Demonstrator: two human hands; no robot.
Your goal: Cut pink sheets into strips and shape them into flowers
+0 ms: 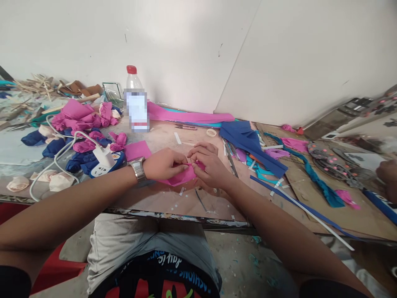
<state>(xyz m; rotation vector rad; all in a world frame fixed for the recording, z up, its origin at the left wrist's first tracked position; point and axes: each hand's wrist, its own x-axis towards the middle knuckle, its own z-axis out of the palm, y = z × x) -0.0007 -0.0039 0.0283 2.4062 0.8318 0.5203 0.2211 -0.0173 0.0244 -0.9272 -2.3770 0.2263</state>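
Note:
Near the table's front edge, a piece of pink fabric (181, 178) is pinched between my two hands. My left hand (166, 164), with a metal watch (137, 169) on its wrist, grips the fabric's upper edge with thumb and forefinger. Close against it, my right hand (209, 164) has its fingers closed on the fabric's right end. Whether the material is cloth or crepe paper is hard to tell. A flat pink square (138, 150) lies just behind my left wrist.
Pink and dark blue bundles (77, 116) are heaped at left by a power strip (107, 165) with a white charger. A bottle (132, 78) and a lit phone (136, 108) stand behind. Blue strips (254, 145) lie right. Another person's hand (386, 170) shows far right.

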